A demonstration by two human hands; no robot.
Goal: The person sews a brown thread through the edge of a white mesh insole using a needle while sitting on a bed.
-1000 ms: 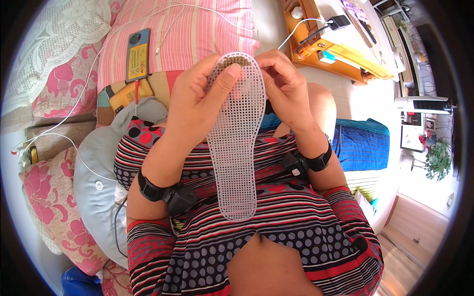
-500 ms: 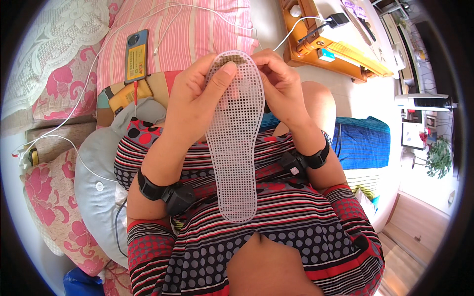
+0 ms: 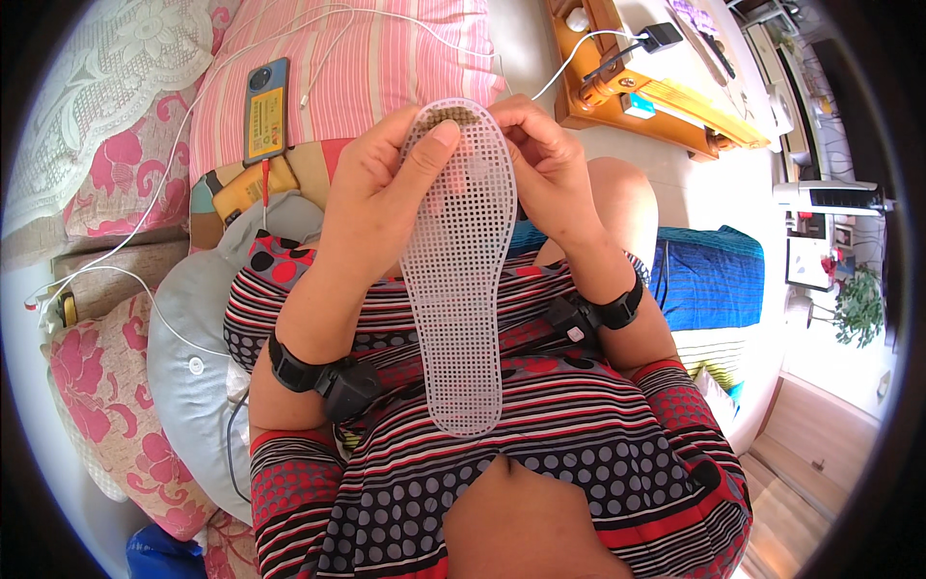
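We look down on a lap in a patterned dress [image 3: 579, 425], in a sunlit room. Beyond the knees, to the left, lies a pink striped cloth [image 3: 405, 68] with a phone [image 3: 266, 111] on it, a yellow object [image 3: 253, 190] near the phone, and a white cable [image 3: 352, 12] looping across. Floral cushions [image 3: 121, 415] and a lace cover [image 3: 145, 77] fill the left side. On the right we see a wooden table [image 3: 627, 87], a blue cloth [image 3: 709, 280] and a green plant [image 3: 857, 307].

Above the lap, upright in our view, is a white mesh insole [image 3: 461, 280] with a brown patch [image 3: 449, 118] near its top. The left hand [image 3: 376, 198] grips its upper left, thumb across the front. The right hand [image 3: 552, 179] curls narrow at the upper right edge; we cannot tell whether its fingers pinch anything.

Compared with a second ago, the insole and right hand sit slightly further left; the left hand's grip looks alike.
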